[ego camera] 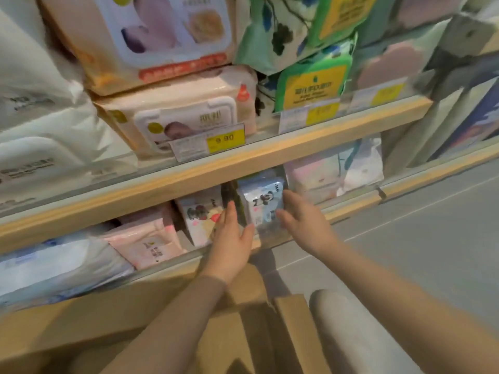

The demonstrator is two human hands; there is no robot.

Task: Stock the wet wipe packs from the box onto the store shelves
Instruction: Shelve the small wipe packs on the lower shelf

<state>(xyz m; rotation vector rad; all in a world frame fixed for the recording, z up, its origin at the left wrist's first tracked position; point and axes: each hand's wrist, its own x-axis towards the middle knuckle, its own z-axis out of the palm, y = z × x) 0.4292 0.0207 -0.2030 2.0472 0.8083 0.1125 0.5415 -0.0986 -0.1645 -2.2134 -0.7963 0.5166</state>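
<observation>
Both hands at lower shelf [351, 205], centre of frame, either side of a light-blue wet wipe pack [260, 202] w/ panda print. Pack upright on lower shelf, just under upper shelf's wood edge [243, 163].

Left hand [232, 238]: fingers straight, fairly wide, thumb out toward blue pack's lower left corner; fingertips against neighbouring white cartoon-print pack [201, 220]. Holding nothing. Thumb contact w/ blue pack: can't tell, blurred.

Right hand [305, 220]: fingers relaxed, spread, laid along right side of blue pack; looks touching, not curled round it.

Cardboard box [237, 327] bottom centre, under both forearms, flaps open. Contents not visible.

Rest of lower shelf: pink pack [147, 238] left of cartoon pack, pale blue pack [54, 268] far left, pastel packs [334, 168] right of centre.

Upper shelf: peach lidded wipe packs [183, 114] stacked upper centre, white packs [40, 130] upper left, green packs w/ yellow label [313, 82] upper right. Yellow price tag [225, 140] on upper shelf rail reads 9.90; second tag [321, 114] further right, blurred.

Grey floor [432, 225] right side. Light trouser knee [348, 327] bottom right.
</observation>
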